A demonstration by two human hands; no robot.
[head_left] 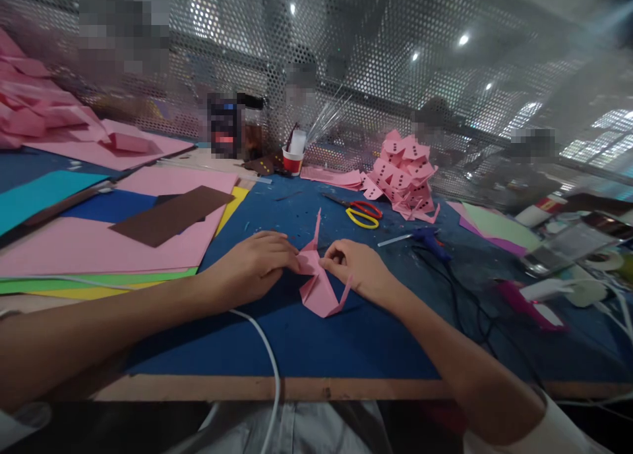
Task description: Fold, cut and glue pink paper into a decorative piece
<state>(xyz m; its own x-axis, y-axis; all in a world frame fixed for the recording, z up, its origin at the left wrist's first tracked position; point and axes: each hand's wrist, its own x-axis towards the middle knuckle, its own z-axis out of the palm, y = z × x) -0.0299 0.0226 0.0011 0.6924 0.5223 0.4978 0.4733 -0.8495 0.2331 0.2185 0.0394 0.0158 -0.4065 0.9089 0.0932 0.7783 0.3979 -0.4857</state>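
A folded pink paper piece (322,294) with two thin upturned strips stands on the blue table mat (237,358). My left hand (262,263) pinches its left side, fingers pressed together and thumb partly hidden. From the right, my right hand (353,266) grips the paper near its middle with curled fingers and thumb. Beyond the hands lies a pair of scissors (364,213) with red and yellow handles. A blue glue gun (431,242) with a clear stick in it rests to the right of them.
Stacked coloured sheets (89,246) with a brown piece (173,215) fill the left. At the back stand a red-and-white cup (293,161) and a pile of dotted pink folded pieces (403,170). A white cable (270,355) crosses the front edge. Behind runs a perforated metal screen (341,39).
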